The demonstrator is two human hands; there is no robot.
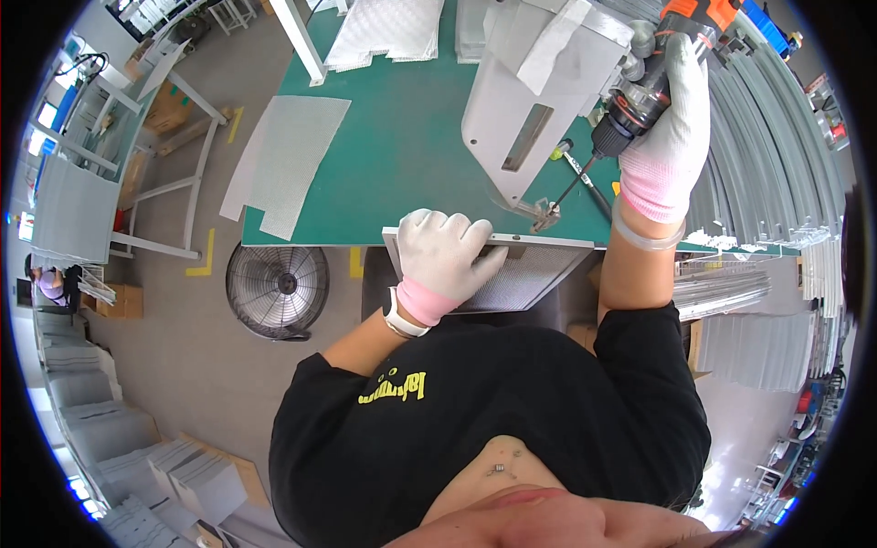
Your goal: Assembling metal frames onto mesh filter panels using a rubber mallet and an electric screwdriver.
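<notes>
My left hand [442,258], in a white glove with a pink cuff, grips the upper edge of a metal-framed mesh panel [523,285]. The panel leans at the table's front edge, its lower part reaching toward my body. My gloved right hand [678,137] is closed around an orange and black cordless drill [626,117]. The drill's long thin bit points down and left. Its tip is by the small metal end piece [545,216] under the grey machine [501,114], just beyond the panel's upper edge; whether they touch, I cannot tell.
A hammer [587,181] lies on the green table [393,155] beside the machine. Mesh sheets [297,151] overhang the table's left side. Long metal strips [776,151] are stacked on the right. A round floor fan [279,283] stands below the table edge on the left.
</notes>
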